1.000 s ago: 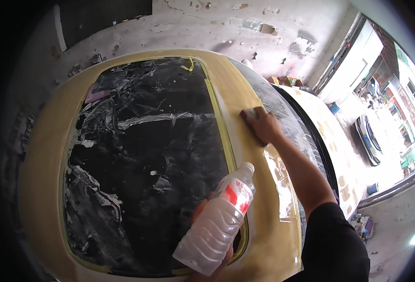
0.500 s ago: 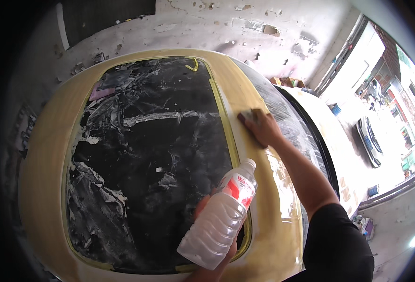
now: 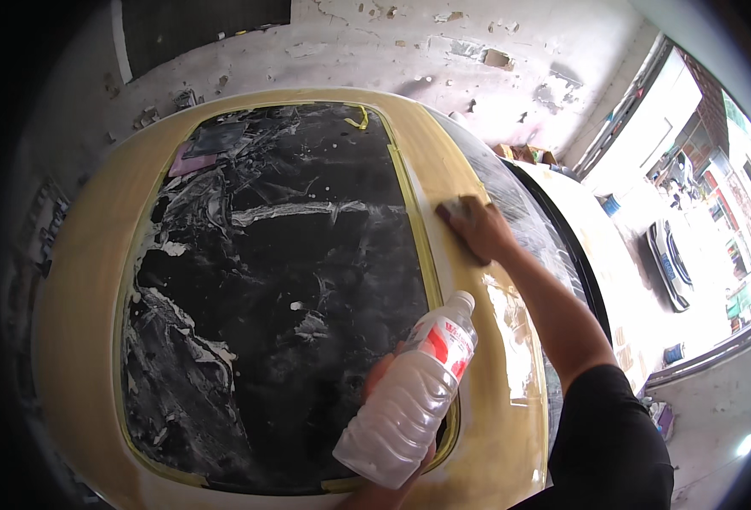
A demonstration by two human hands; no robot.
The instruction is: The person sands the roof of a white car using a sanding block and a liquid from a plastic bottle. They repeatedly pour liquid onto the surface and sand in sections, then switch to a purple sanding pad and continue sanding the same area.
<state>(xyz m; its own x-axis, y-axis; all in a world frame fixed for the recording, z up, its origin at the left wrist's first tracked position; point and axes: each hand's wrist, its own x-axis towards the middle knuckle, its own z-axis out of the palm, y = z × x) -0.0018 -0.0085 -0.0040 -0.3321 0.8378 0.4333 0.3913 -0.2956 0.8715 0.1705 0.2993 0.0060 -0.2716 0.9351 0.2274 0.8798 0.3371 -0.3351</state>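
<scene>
My left hand (image 3: 378,374) is wrapped round a clear plastic bottle (image 3: 399,404) with a red and white label. The bottle leans over the dark roof panel with its neck toward the upper right; most of my fingers are hidden behind it. Farther forward, my right hand (image 3: 480,228) presses a brownish sanding block (image 3: 452,217) flat on the yellowish car roof (image 3: 431,161), just right of the taped edge. Much of the block is covered by my hand. Wet, shiny patches (image 3: 512,331) show on the roof nearer me.
Yellow masking tape (image 3: 415,212) borders the black panel (image 3: 324,272), which is smeared with whitish residue. A purplish sheet (image 3: 193,161) lies at its far left corner. Beyond stands a chipped wall (image 3: 358,51). A doorway at right shows a loose bumper (image 3: 669,268) on the ground.
The whole view has shifted slightly, carrying the bottle and roof a little to the right in the picture. My right hand stays at about the same spot on the roof, still holding the block.
</scene>
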